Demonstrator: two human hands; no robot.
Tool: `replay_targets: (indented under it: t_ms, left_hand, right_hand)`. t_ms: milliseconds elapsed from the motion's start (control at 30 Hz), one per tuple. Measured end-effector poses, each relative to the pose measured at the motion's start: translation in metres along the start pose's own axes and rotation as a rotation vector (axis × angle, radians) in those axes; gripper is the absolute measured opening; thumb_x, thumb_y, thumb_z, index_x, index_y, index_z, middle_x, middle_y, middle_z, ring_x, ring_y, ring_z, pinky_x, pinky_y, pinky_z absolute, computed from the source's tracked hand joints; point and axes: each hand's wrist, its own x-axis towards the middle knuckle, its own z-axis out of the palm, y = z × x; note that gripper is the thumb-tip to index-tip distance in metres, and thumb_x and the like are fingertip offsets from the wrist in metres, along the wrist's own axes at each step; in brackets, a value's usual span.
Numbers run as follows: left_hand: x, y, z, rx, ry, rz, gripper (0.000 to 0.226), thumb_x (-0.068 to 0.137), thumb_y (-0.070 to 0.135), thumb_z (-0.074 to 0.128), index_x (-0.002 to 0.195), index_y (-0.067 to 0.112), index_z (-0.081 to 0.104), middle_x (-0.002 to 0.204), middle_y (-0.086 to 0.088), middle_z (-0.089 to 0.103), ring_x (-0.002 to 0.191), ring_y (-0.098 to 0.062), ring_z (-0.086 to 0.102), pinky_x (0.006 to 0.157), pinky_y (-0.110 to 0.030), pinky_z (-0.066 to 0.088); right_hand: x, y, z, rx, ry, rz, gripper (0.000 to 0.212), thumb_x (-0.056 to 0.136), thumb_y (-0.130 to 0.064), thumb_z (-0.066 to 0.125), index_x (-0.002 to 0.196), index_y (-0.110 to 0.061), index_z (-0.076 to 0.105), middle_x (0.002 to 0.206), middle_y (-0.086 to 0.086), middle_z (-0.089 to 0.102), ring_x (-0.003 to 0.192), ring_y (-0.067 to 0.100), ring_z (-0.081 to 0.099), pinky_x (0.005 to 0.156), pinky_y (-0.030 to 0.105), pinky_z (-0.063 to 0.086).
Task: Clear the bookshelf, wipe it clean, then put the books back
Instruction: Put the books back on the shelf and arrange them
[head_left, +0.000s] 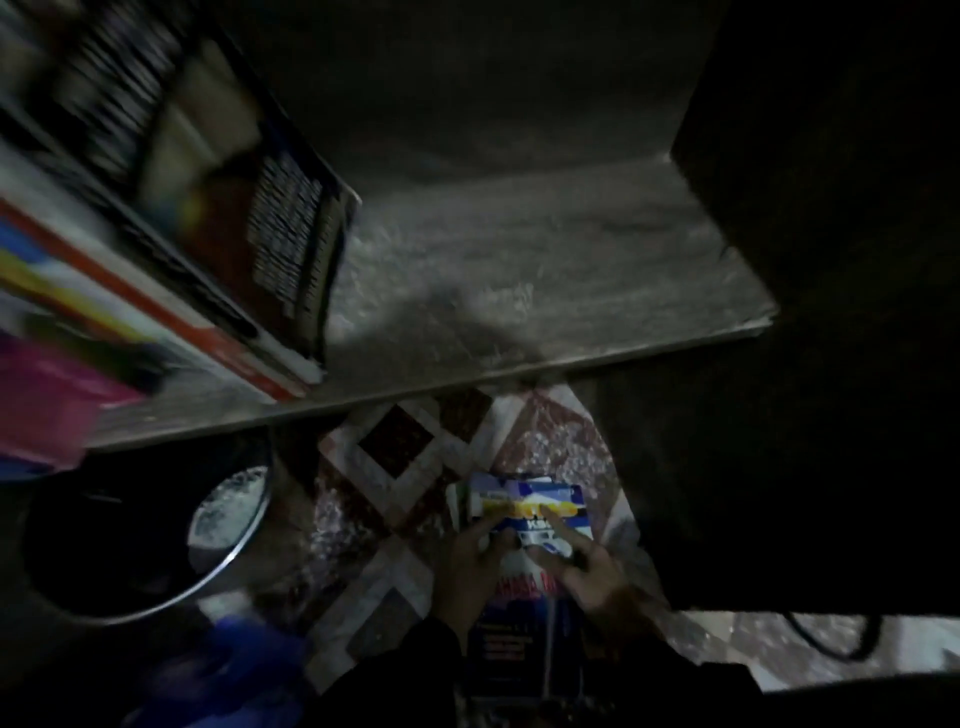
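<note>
L hand (467, 566) grips blue book (524, 501) edge, R hand (587, 571) fingers flat on cover; prob. stacking it on floor (395, 467) so shelf (519, 291) clears.

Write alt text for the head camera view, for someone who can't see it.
In dim light, a left hand grips a blue and yellow book over a patterned tile floor, while the right hand lays fingers on its cover. Above, a dusty grey shelf holds leaning books at its left end.

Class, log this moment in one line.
left hand: holds book | right hand: touches book | shelf: partly bare | leaning books: shelved
</note>
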Motion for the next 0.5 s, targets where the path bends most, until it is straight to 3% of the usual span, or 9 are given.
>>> replay_targets:
  t_ms: [67, 133, 167, 267, 333, 400, 467, 500]
  left_hand:
    - [-0.025, 0.024, -0.012, -0.013, -0.002, 0.025, 0.018, 0.096, 0.028, 0.057, 0.109, 0.040, 0.062, 0.124, 0.010, 0.060, 0.111, -0.007, 0.057, 0.085, -0.017, 0.048]
    - [-0.049, 0.051, -0.029, -0.036, -0.002, 0.044, 0.016, 0.091, 0.027, 0.065, 0.099, 0.040, 0.066, 0.118, 0.007, 0.065, 0.103, -0.007, 0.062, 0.087, -0.026, 0.052]
    - [-0.061, 0.065, -0.036, -0.053, 0.000, 0.044, 0.016, 0.088, 0.023, 0.068, 0.097, 0.037, 0.068, 0.113, 0.006, 0.068, 0.099, -0.007, 0.064, 0.086, -0.027, 0.053]
    - [-0.102, 0.102, -0.055, -0.106, 0.014, 0.123, 0.028, 0.082, 0.010, 0.073, 0.090, 0.036, 0.069, 0.103, 0.008, 0.069, 0.094, -0.006, 0.065, 0.088, -0.030, 0.053]
    - [-0.130, 0.128, -0.068, -0.137, 0.045, 0.220, 0.031, 0.078, 0.011, 0.076, 0.091, 0.038, 0.069, 0.106, 0.017, 0.066, 0.099, -0.002, 0.062, 0.091, -0.031, 0.052]
    - [-0.155, 0.156, -0.079, -0.099, 0.052, 0.352, 0.037, 0.076, 0.015, 0.076, 0.099, 0.042, 0.067, 0.113, 0.024, 0.059, 0.099, 0.018, 0.053, 0.089, -0.015, 0.046]
    - [-0.172, 0.186, -0.089, -0.029, 0.143, 0.511, 0.048, 0.076, 0.014, 0.072, 0.109, 0.047, 0.060, 0.124, 0.017, 0.056, 0.094, 0.028, 0.046, 0.079, 0.001, 0.036]
    - [-0.178, 0.200, -0.093, 0.001, 0.205, 0.571, 0.054, 0.078, 0.015, 0.070, 0.115, 0.052, 0.056, 0.131, 0.012, 0.053, 0.097, 0.027, 0.047, 0.079, 0.002, 0.034]
  right_hand:
    - [-0.023, -0.030, -0.007, 0.058, -0.047, 0.029, 0.052, 0.085, -0.031, 0.071, 0.133, -0.034, 0.052, 0.126, 0.015, 0.063, 0.102, 0.020, 0.064, 0.070, 0.008, 0.046]
    - [-0.048, -0.062, -0.016, 0.044, -0.167, 0.029, 0.053, 0.087, -0.024, 0.069, 0.136, -0.031, 0.050, 0.119, -0.007, 0.062, 0.085, -0.005, 0.056, 0.065, 0.004, 0.042]
    - [-0.062, -0.081, -0.023, 0.032, -0.210, 0.036, 0.056, 0.087, -0.021, 0.069, 0.137, -0.031, 0.048, 0.121, -0.010, 0.059, 0.086, -0.007, 0.053, 0.063, 0.004, 0.042]
    - [-0.105, -0.124, -0.043, 0.005, -0.340, 0.008, 0.071, 0.078, -0.013, 0.072, 0.138, -0.037, 0.043, 0.135, -0.009, 0.042, 0.118, 0.009, 0.051, 0.074, 0.013, 0.046]
    - [-0.132, -0.152, -0.058, -0.007, -0.368, -0.096, 0.083, 0.062, -0.014, 0.074, 0.134, -0.043, 0.044, 0.135, -0.011, 0.047, 0.112, 0.006, 0.057, 0.074, 0.016, 0.050]
    - [-0.154, -0.180, -0.070, -0.009, -0.351, -0.210, 0.083, 0.054, -0.012, 0.070, 0.125, -0.049, 0.048, 0.129, -0.010, 0.054, 0.100, 0.003, 0.063, 0.080, 0.019, 0.053]
    - [-0.163, -0.206, -0.078, -0.024, -0.318, -0.330, 0.083, 0.060, -0.005, 0.071, 0.124, -0.053, 0.050, 0.126, -0.004, 0.058, 0.101, 0.014, 0.067, 0.089, 0.035, 0.054]
    - [-0.165, -0.221, -0.080, -0.020, -0.325, -0.403, 0.084, 0.066, 0.001, 0.069, 0.127, -0.053, 0.047, 0.124, 0.000, 0.059, 0.098, 0.018, 0.068, 0.086, 0.039, 0.056]
